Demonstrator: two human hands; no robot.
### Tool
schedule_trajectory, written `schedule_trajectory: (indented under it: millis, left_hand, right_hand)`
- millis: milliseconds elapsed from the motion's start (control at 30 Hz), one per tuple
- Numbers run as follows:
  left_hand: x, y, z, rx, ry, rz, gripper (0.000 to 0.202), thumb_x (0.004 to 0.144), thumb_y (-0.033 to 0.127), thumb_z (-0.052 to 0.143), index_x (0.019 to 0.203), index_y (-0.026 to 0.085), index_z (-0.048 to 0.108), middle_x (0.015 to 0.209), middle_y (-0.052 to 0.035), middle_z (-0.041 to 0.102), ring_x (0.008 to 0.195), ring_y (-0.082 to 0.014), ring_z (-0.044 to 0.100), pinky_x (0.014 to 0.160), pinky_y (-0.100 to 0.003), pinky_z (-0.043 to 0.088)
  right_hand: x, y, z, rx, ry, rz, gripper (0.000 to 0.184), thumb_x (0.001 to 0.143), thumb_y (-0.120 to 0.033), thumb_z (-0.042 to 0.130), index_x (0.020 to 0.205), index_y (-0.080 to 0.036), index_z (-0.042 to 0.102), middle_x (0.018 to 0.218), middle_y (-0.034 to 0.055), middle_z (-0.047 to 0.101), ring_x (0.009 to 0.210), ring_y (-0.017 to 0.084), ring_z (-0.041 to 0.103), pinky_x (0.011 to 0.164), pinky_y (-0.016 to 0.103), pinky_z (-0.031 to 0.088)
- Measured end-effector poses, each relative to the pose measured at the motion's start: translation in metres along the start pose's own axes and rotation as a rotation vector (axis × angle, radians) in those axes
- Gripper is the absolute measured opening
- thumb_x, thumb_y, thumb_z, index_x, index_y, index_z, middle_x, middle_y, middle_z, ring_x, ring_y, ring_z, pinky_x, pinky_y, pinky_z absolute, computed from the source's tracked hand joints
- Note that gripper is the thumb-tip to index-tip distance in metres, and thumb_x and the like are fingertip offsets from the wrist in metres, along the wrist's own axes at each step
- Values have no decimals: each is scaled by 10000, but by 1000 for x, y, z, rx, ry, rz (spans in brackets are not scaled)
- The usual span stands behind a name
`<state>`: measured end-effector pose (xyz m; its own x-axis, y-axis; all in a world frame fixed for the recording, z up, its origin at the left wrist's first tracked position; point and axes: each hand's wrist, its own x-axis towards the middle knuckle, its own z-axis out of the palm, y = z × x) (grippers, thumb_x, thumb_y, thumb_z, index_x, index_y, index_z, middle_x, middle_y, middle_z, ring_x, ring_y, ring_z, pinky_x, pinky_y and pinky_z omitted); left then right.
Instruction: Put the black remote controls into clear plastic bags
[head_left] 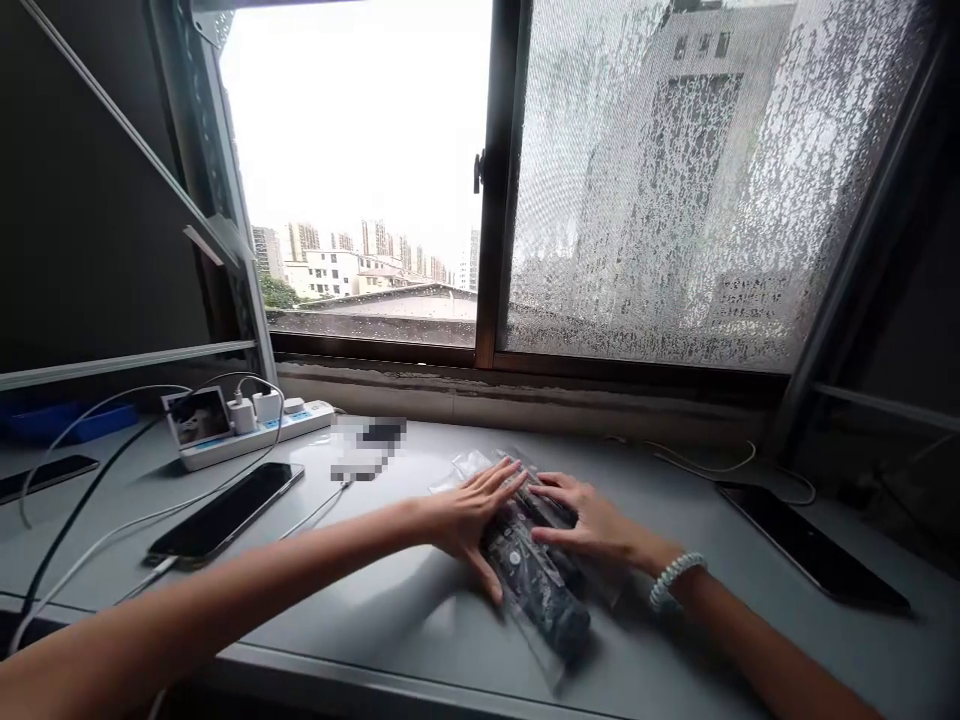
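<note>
A clear plastic bag (541, 600) with dark parts inside lies on the grey desk (390, 610) in front of the window. My left hand (469, 515) rests flat on the bag's left side, fingers stretched out and together. My right hand (589, 520) lies flat on the bag's upper right part, fingers pointing left. A pale bead bracelet (673, 580) circles my right wrist. Both hands press down on the bag rather than gripping it.
A black phone (229, 512) on a white cable lies at the left. Behind it sits a white power strip (251, 425) with chargers. Another phone (814, 545) lies at the right, a third (45, 475) at the far left. The window sill (525, 385) runs behind.
</note>
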<state>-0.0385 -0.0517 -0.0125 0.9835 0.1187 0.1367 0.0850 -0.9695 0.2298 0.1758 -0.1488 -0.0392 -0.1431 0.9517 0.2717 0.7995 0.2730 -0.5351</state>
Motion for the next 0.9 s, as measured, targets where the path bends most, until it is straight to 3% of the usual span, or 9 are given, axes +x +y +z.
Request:
schedule_trajectory:
  millis: [133,333,533,700,900]
  left_hand:
    - [7,-14,-1,20,-6,-15,1344,323,638,746,1415,137,143,1462,-206,96,1340,-366,49,1070,-533,117]
    - [24,-4,4,49,-23,31,1314,366,636,740,1417,128,137,1463,-174,149,1346,-344,72,1092,-492,111]
    - [39,5,13,55,-9,-24,1300,425,691,684,1417,87,100,1457,-178,179,1341,-338,139,1093,-473,141]
    - [46,7,20,46,4,-112,1248,471,727,630,1427,167,57,1464,-130,196,1335,-359,152,1059,-555,132]
    - [50,14,24,84,8,-249,1150,504,764,565,1415,190,160,1463,-134,202,1325,-388,158,1032,-610,113]
  right_hand:
    - [0,6,5,2,18,-5,681,645,-569,646,1236,-247,542,1345,81,434,1236,301,357,1047,470,223]
    - [3,10,-2,106,26,-117,501,713,-424,638,1166,-215,597,1264,81,522,1179,273,440,1028,438,295]
    - [5,13,-12,168,8,-192,360,767,-319,584,1112,-230,630,1184,59,569,1118,237,492,991,390,359]
    - [6,25,-15,48,90,-111,310,764,-406,591,1015,-243,672,1097,53,581,1011,214,548,919,347,412]
    - [3,30,-21,-146,229,96,395,754,-531,550,1014,-249,647,1071,47,591,949,223,580,864,345,425]
